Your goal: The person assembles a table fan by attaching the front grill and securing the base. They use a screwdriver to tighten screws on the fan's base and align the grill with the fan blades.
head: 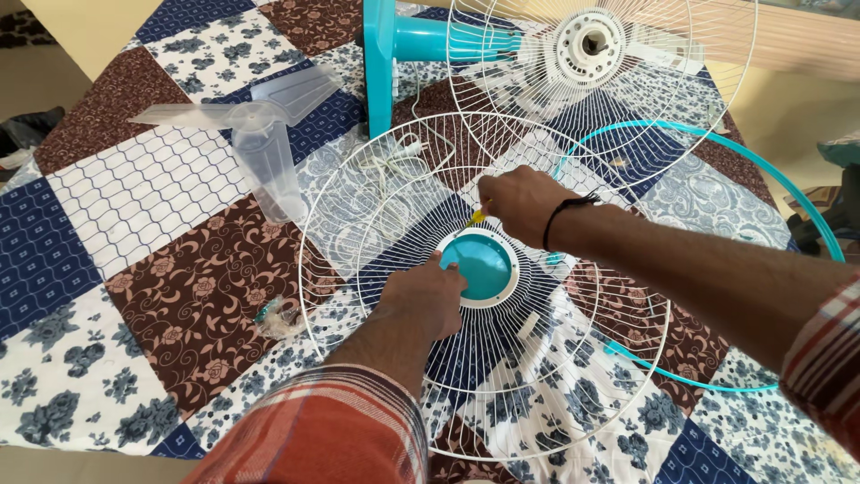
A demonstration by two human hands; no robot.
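1. While the left hand presses flat on the white fan guard beside its teal hub, mid-bed.
2. Right hand clamps a yellow-handled tool, tip hidden.

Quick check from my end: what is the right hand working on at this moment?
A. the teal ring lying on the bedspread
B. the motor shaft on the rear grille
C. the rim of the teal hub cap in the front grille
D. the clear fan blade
C: the right hand holds a yellow-handled tool with its tip at the white rim of the teal hub cap, while the left hand presses on the front grille beside it.
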